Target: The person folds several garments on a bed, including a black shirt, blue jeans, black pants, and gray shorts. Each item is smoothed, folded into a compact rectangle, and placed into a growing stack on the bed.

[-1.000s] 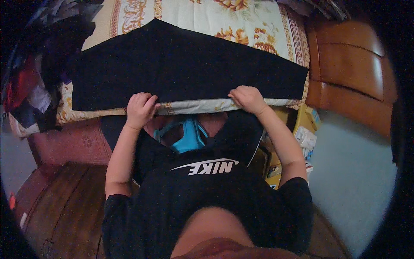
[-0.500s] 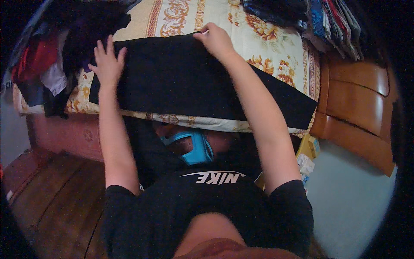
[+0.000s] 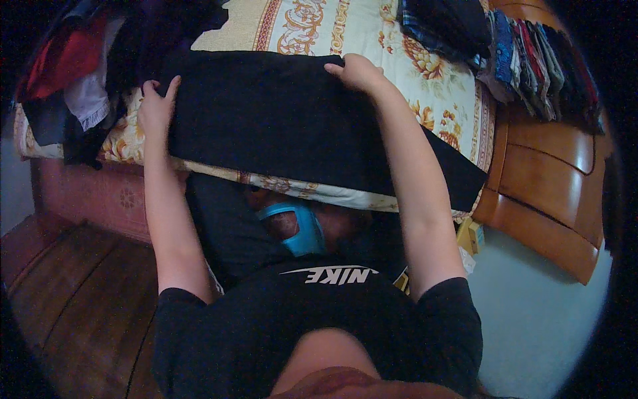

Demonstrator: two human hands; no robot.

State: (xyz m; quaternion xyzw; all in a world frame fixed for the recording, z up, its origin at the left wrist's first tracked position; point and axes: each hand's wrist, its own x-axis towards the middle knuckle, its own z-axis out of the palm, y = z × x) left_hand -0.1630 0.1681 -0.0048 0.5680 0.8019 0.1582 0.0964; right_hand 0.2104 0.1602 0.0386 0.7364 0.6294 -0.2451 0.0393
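Black trousers point(image 3: 266, 120), as they appear, lie folded lengthwise across the near side of the bed, narrowing toward the right. At their left end my left hand point(image 3: 157, 110) is bent round the edge, thumb over the cloth and the other fingers partly hidden. My right hand point(image 3: 361, 73) pinches the far edge of the trousers, right of the middle. That forearm crosses above the cloth and covers part of it.
A patterned cream and gold sheet point(image 3: 306, 30) covers the bed. Heaped clothes point(image 3: 66, 56) lie at the left; folded dark clothes point(image 3: 445, 26) and a row of garments point(image 3: 531, 60) stand far right. A wooden headboard point(image 3: 545, 153) borders the right. A blue slipper point(image 3: 302, 229) shows below.
My left hand was spread flat with fingers apart; now its fingers are bent at the trousers' left edge. That end reaches less far left. My right hand keeps its pinch. The view has shifted slightly.
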